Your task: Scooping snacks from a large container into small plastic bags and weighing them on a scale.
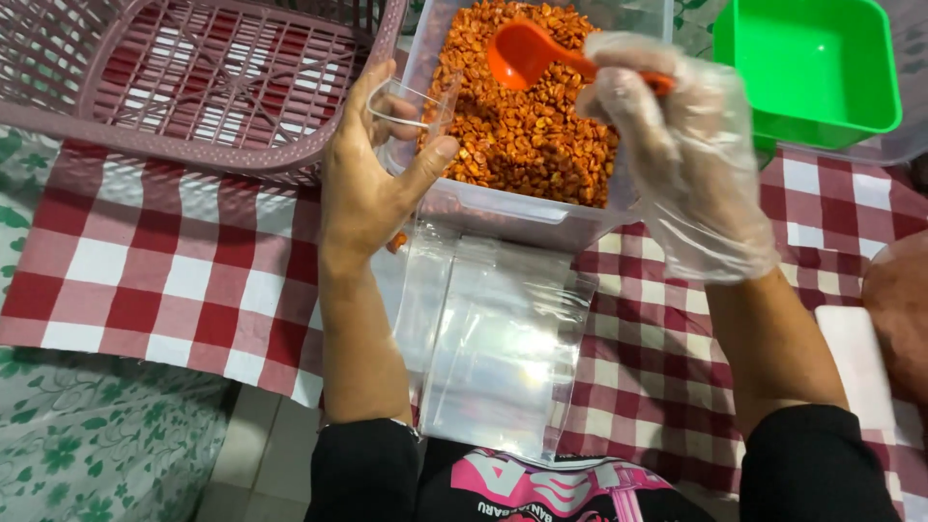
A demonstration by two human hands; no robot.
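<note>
While the stack of flat clear plastic bags (503, 338) lies nearest the person, on the red-and-white checked cloth (164, 261) just in front of the clear rectangular plastic tub (503, 217) of orange-coated kernels (522, 126), the work itself sits higher, at the tub's near-left rim. There the bare left hand (362, 184) pinches a small clear plastic bag (416, 111) between thumb and fingers, clamped on its mouth so the opening faces right, over the kernels. Across the tub from it, the right hand (677, 155), in a loose transparent glove, has its fingers closed round the handle of an orange plastic scoop (527, 53). That scoop's long axis runs left to right, bowl leftward, pointing toward the small bag; its bowl hangs over the far middle of the kernels, up and to the right of the bag's mouth, near it but apart. Left of the tub stands a pink slatted plastic basket (193, 87); right of it, a green square plastic container (817, 68).
</note>
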